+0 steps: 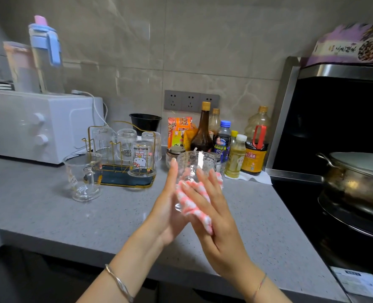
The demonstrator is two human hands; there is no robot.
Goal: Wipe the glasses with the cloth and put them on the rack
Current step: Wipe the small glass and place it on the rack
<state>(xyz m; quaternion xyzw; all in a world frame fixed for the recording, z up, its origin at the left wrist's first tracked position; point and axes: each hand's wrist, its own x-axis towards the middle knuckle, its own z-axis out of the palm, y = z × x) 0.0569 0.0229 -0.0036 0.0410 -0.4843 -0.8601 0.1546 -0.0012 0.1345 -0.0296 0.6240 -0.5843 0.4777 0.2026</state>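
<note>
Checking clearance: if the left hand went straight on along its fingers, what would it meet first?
Probably the small lidded jar on the counter behind the glass. The left hand lies flat against the glass, fingers aimed away toward it. Depth is unclear, so it might pass above.

The glass (pixel 197 166) in my grip is clear, glossy and dimpled; the cloth (pixel 193 203) against it, soft woven fabric. Under my grip, a matt speckled stone counter (pixel 82 219); to its left, a shiny gold metal-wire rack (pixel 124 180); to its right, a polished steel pot (pixel 354 184).
</note>
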